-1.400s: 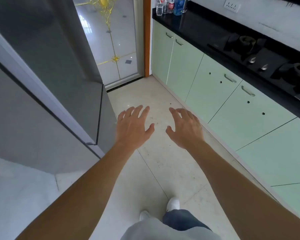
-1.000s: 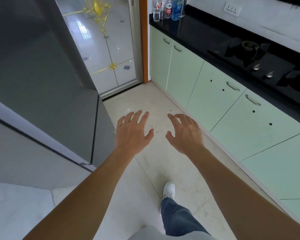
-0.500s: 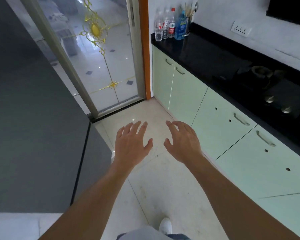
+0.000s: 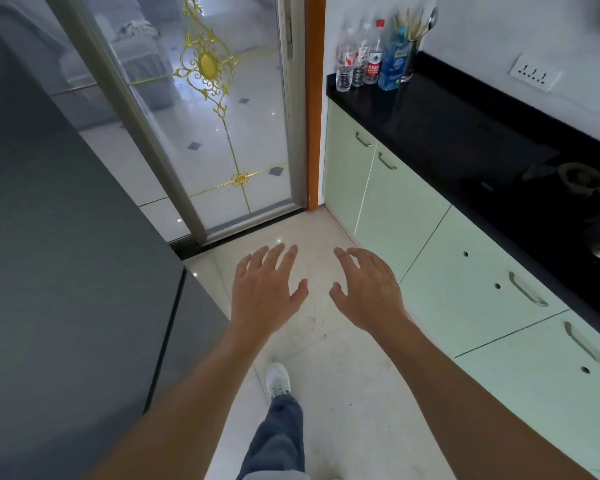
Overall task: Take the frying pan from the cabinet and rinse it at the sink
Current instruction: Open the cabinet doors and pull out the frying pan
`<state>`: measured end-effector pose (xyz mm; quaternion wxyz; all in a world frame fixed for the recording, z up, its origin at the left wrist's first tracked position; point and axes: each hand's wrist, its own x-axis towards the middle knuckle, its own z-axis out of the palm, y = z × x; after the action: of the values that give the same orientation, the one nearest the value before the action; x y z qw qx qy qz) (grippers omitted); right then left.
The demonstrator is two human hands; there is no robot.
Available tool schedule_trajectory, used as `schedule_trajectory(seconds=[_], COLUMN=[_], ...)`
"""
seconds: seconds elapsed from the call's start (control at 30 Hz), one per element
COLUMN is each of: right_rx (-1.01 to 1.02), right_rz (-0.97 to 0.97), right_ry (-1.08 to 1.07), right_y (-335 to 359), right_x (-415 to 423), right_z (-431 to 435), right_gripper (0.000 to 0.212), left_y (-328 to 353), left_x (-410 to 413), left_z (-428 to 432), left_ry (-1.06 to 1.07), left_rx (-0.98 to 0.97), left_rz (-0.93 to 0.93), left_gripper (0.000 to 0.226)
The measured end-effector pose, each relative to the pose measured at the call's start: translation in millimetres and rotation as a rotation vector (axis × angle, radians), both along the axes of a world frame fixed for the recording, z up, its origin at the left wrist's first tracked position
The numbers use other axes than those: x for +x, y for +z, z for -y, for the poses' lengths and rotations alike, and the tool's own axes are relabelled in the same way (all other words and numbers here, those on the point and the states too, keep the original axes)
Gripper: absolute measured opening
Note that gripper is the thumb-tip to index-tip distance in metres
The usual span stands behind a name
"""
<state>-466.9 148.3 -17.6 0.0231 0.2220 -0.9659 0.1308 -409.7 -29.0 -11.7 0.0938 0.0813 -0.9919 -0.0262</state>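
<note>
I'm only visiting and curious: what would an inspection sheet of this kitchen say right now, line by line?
Surface: glossy black countertop; pale tiled floor with a few dark specks.
Job's things: frying pan and sink, nothing seen; green cabinet doors all shut.
Clutter: plastic bottles, a blue bottle and a utensil holder at the counter's far end.
Hands: left hand and right hand open, fingers spread, holding nothing, above the floor.
Cables: nothing seen; wall socket has nothing plugged in.
Surroundings: glass door with gold ornament ahead, tall grey appliance on the left, hob on the right.
</note>
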Motion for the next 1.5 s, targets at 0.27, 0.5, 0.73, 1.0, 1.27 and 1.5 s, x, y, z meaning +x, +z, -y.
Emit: schedule_trajectory(seconds=[0.27,0.5,0.73,1.0,1.27,1.5], right_rx=[0.035,0.036,0.047,0.059,0.026,0.018], right_rz=[0.013,0.008,0.040,0.048,0.071,0.061], right_ry=[-0.020,-0.061,-0.101,-0.121,-0.187,-0.241], right_y=[10.2,22.1,17.9,-1.9,-3.6,0.0], right_x=[-103.2,-190.8,-248.8,-334.7,-463.1,-569.3], right_z=[78.5,143.5,166.3,180.2,172.1,151.9], right_gripper=[0.061,0.058,0.059,0.059,0.061,0.061], left_y=[-0.8,7.3,8.5,-8.6,0.7,-2.8], left_x=[-107.6,-202.0,-269.9,-361.6,-497.2,-614.9], left_z=[74.2,137.5,160.7,178.6,167.3,144.9], left_ry=[-0.041,-0.074,-0.125,-0.158,-0.243,-0.308], left_rx=[0.012,0.019,0.054,0.050,0.024,0.019], left_rz=[0.029,0.008,-0.006,0.034,0.015,0.050], left_gripper=[0.064,0.061,0.060,0.062,0.058,0.063])
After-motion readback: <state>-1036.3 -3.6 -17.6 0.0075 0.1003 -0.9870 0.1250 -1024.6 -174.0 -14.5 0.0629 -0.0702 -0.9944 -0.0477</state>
